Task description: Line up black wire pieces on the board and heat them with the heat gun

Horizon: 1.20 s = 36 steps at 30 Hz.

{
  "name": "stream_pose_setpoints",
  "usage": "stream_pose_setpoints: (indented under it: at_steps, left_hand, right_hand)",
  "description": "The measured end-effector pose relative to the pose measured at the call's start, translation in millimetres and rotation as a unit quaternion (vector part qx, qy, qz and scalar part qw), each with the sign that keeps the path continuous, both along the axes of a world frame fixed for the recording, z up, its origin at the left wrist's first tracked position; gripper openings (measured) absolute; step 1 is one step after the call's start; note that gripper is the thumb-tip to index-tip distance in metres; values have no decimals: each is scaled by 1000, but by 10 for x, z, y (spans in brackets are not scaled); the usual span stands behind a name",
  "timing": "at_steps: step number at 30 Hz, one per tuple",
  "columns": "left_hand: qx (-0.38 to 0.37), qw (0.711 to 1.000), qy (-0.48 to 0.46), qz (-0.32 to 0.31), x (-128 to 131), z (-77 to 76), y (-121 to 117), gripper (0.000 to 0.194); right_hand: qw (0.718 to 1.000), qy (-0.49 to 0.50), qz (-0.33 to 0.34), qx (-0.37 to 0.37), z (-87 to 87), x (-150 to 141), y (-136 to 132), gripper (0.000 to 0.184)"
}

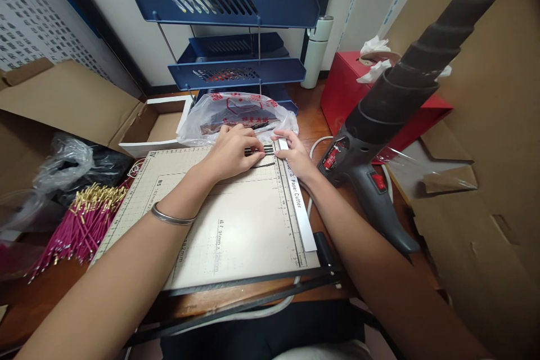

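A cream paper cutter with printed size lines lies in front of me. Near its far right corner, several thin black tube-like strips lie side by side. My left hand holds them down with its fingertips and thumb. My right hand rests over the white guide strip at the cutter's right edge. Its thumb is at the ends of the strips, and the index finger stretches out apart from it. Another black strip lies loose just below. The cutter's dark arm is lowered along the near side.
Behind the cutter sits a clear plastic bag holding black pieces, below a blue tiered rack. A heat gun stands on the right beside a red tissue box. At left are purple, gold-tipped cords and an open carton.
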<state>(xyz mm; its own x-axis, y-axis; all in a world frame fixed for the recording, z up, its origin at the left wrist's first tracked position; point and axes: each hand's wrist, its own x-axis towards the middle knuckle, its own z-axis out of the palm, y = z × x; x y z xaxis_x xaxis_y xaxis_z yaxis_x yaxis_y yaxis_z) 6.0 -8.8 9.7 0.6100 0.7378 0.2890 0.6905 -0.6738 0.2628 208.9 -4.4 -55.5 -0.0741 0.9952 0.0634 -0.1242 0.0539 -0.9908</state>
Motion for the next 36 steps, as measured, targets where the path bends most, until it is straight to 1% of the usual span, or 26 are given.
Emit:
stream_pose_setpoints:
  at_steps: [6,10,14,16,19,28,34,36]
  left_hand:
    - [0,1000,-8,7,4,11,-25,23]
    - [-1,999,-29,-13,-25,46,-46,25]
    - [-29,998,-22,-46,-41,91,-71,28]
    - [-39,997,-8,-63,-38,101,-81,26]
    - [-34,997,6,-73,-29,98,-85,20]
    - [-8,999,2,-40,-34,41,-46,22]
    - [-6,1000,2,-31,-26,39,-50,23]
    - [-8,1000,3,-30,-25,42,-51,24]
  right_hand:
    - [1000,8,-18,-23,52,-35,-24,59]
    - [999,15,-21,-29,51,-43,-21,58]
    - [999,10,-8,-30,55,-23,-17,58]
    - [999,13,7,-34,72,-1,-28,62]
    - [999,21,33,-35,100,30,-55,68]
    - [999,7,32,-33,100,23,-68,68]
    - [998,-23,51,5,84,56,-109,75]
    - [998,-28,51,14,69,62,-108,74]
